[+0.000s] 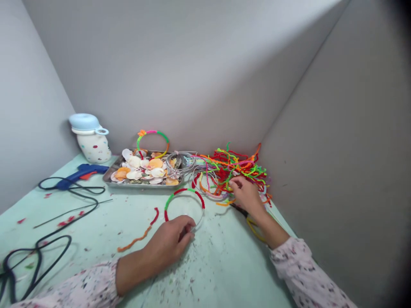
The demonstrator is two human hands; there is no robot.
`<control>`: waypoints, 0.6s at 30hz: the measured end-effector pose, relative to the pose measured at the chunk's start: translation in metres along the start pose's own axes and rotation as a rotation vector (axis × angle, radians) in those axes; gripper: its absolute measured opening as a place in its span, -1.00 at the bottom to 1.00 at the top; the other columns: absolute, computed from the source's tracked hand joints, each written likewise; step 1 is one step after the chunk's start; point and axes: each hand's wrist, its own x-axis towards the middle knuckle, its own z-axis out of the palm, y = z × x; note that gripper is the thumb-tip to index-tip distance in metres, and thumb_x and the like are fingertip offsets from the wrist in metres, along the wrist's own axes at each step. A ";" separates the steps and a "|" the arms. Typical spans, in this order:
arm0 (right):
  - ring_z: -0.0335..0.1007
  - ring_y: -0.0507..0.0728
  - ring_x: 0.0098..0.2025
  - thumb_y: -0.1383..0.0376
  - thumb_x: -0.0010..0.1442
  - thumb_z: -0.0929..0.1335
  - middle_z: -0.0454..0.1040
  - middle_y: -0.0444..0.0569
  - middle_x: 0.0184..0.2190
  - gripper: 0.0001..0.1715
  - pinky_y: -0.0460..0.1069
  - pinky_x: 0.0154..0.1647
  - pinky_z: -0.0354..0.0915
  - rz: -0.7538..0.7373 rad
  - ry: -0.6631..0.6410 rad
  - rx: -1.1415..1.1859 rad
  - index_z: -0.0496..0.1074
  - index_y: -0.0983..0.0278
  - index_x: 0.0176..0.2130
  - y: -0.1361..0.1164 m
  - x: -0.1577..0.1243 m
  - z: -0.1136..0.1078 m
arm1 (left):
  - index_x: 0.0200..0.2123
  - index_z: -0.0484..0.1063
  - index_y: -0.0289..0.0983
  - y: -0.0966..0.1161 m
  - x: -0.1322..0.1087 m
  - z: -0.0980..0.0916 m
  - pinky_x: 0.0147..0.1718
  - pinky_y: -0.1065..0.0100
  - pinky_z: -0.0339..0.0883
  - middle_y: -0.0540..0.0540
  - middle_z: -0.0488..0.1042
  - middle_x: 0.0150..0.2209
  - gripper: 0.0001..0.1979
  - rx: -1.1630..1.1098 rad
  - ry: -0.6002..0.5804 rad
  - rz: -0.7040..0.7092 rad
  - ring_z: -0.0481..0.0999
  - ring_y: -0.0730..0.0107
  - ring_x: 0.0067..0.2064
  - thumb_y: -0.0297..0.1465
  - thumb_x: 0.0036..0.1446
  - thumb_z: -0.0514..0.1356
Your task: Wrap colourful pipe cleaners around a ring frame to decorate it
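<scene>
My left hand [170, 239] pinches the lower edge of a hoop [189, 190], which is wrapped in red and green fuzzy wire along its upper and left part and bare at the lower right. At the front edge of a tangled heap of colourful pipe cleaners [239, 164], my right hand [246, 194] has its fingers drawn together; whether anything is between them I cannot make out. Scissors with yellow handles [255, 229] lie partly hidden beneath my right wrist. Left of the hoop rests a loose orange and red pipe cleaner [138, 238].
A metal tray [144, 185] of seashells stands at the back, with a finished-looking colourful ring [167, 139] on it and coiled grey wire [181, 164] at its right end. Further left are a blue glue gun [77, 176], its black cord [48, 235] and a white bottle [93, 147]. Grey walls enclose the table.
</scene>
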 end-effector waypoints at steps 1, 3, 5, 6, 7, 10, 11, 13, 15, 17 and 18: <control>0.45 0.15 -0.28 0.17 0.17 0.27 0.58 -0.02 -0.30 -0.72 -0.02 -0.27 0.21 0.021 0.020 -0.016 0.52 0.22 -0.27 0.007 0.011 0.000 | -0.21 0.40 -0.24 0.000 0.000 0.000 -0.37 0.41 0.20 -0.05 0.49 -0.34 -0.85 0.011 -0.007 0.001 0.41 0.37 -0.36 -0.41 0.15 0.09; 0.46 0.19 -0.29 0.12 0.15 0.28 0.58 0.04 -0.33 -0.68 0.01 -0.27 0.22 0.064 0.040 -0.042 0.53 0.26 -0.31 0.018 0.028 0.004 | -0.20 0.40 -0.25 0.000 0.001 -0.001 -0.36 0.41 0.20 -0.06 0.49 -0.32 -0.84 0.028 -0.020 0.006 0.41 0.37 -0.35 -0.41 0.16 0.08; 0.47 0.22 -0.33 0.07 0.10 0.32 0.58 0.07 -0.42 -0.65 0.02 -0.29 0.23 0.093 0.036 -0.051 0.54 0.27 -0.40 0.025 0.039 0.011 | -0.20 0.40 -0.25 0.000 0.002 -0.001 -0.36 0.40 0.20 -0.06 0.49 -0.32 -0.84 0.039 -0.028 0.010 0.41 0.37 -0.34 -0.41 0.16 0.08; 0.47 0.22 -0.33 0.07 0.08 0.34 0.57 0.05 -0.44 -0.67 0.02 -0.30 0.23 0.099 0.035 -0.045 0.54 0.27 -0.41 0.026 0.042 0.015 | -0.20 0.40 -0.25 0.000 0.002 -0.001 -0.36 0.41 0.20 -0.06 0.49 -0.31 -0.84 0.043 -0.030 0.010 0.41 0.37 -0.34 -0.40 0.16 0.07; 0.47 0.21 -0.33 0.09 0.07 0.34 0.57 0.03 -0.45 -0.69 0.01 -0.30 0.24 0.097 0.028 -0.032 0.54 0.26 -0.43 0.027 0.044 0.019 | -0.20 0.40 -0.25 0.000 0.002 -0.001 -0.36 0.41 0.20 -0.07 0.49 -0.31 -0.84 0.046 -0.034 0.010 0.41 0.37 -0.34 -0.40 0.17 0.07; 0.48 0.16 -0.34 0.17 0.09 0.31 0.57 -0.04 -0.47 -0.72 -0.03 -0.31 0.25 0.069 0.015 0.038 0.52 0.24 -0.50 0.024 0.043 0.030 | -0.21 0.39 -0.24 -0.001 0.002 -0.001 -0.37 0.41 0.20 -0.06 0.49 -0.31 -0.84 0.051 -0.042 0.007 0.41 0.37 -0.34 -0.39 0.17 0.07; 0.46 0.15 -0.37 0.17 0.09 0.29 0.55 -0.05 -0.50 -0.70 -0.04 -0.35 0.25 0.059 0.015 0.064 0.51 0.25 -0.51 0.022 0.040 0.034 | -0.21 0.39 -0.24 0.000 0.002 -0.001 -0.37 0.41 0.19 -0.06 0.49 -0.31 -0.85 0.052 -0.044 0.007 0.41 0.37 -0.34 -0.39 0.17 0.07; 0.41 0.12 -0.48 0.14 0.12 0.26 0.50 -0.09 -0.58 -0.66 -0.04 -0.44 0.24 0.032 0.022 0.114 0.50 0.26 -0.46 0.015 0.031 0.039 | -0.22 0.39 -0.24 0.000 0.002 -0.001 -0.37 0.41 0.19 -0.06 0.49 -0.32 -0.85 0.054 -0.051 0.006 0.41 0.37 -0.35 -0.39 0.17 0.07; 0.38 0.10 -0.50 0.12 0.16 0.23 0.49 -0.11 -0.56 -0.64 -0.06 -0.47 0.24 -0.025 0.030 0.161 0.50 0.26 -0.39 0.005 0.019 0.043 | -0.22 0.39 -0.24 0.001 0.003 -0.002 -0.37 0.41 0.19 -0.06 0.49 -0.33 -0.85 0.058 -0.059 0.003 0.41 0.37 -0.35 -0.39 0.17 0.07; 0.40 0.09 -0.45 0.16 0.16 0.24 0.51 -0.10 -0.49 -0.69 -0.06 -0.40 0.27 -0.099 0.042 0.187 0.50 0.25 -0.35 -0.006 0.005 0.045 | -0.22 0.39 -0.24 0.001 0.004 -0.002 -0.36 0.40 0.20 -0.05 0.49 -0.33 -0.85 0.058 -0.063 -0.006 0.41 0.36 -0.35 -0.38 0.17 0.07; 0.41 0.10 -0.38 0.19 0.15 0.25 0.53 -0.07 -0.42 -0.73 -0.04 -0.32 0.29 -0.143 0.057 0.192 0.50 0.24 -0.33 -0.011 -0.002 0.045 | -0.21 0.39 -0.24 0.001 0.004 -0.001 -0.36 0.40 0.20 -0.05 0.49 -0.33 -0.85 0.059 -0.064 -0.011 0.41 0.36 -0.35 -0.38 0.17 0.07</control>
